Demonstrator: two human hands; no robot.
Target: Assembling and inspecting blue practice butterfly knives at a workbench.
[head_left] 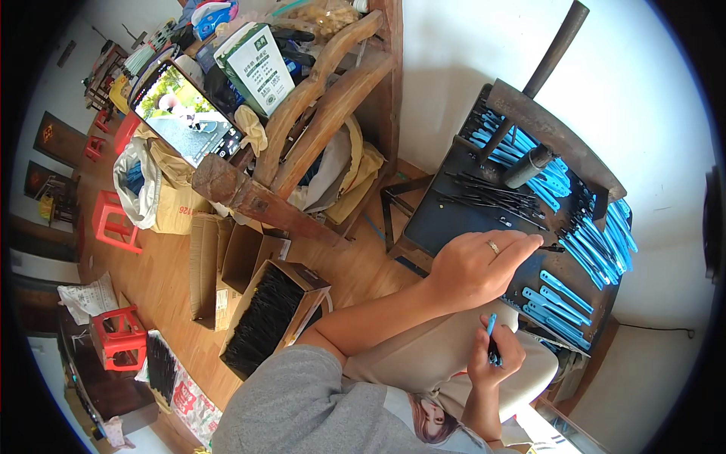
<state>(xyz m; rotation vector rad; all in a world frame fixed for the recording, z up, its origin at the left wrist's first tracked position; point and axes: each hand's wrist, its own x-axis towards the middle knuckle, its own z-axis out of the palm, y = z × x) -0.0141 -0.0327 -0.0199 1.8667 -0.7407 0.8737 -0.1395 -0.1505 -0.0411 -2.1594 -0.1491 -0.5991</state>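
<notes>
"One blue handle, just off the near edge of the dark bench, is what I'm watching on my feed. How is it gripped?"

"By the right hand: thumb and curled fingers are clamped round it on the person's side of the bench, a blue end sticking up and something dark showing beneath (too small for me to name from this seat)."

"And the left hand?"

"It overlaps the bench's near edge, fingers together and pointing inward. I can't tell whether the tips pinch anything."

"How would the handle behave?"

"Light and fairly stiff, I'd guess, like smooth plastic; it could twist in a loose pinch or crack if bent hard. I'd hold its flat faces at mid-length."

"Edges and room?"

"Loose blue handles lie by the bench's near right corner. Thin black strips crowd its middle, a blue bundle lies to their right, and a metal arch blocks its far side. I judge there's more room in front of the bench, over the lap, though an open carton left of the bench limits a wide elbow swing."
</notes>
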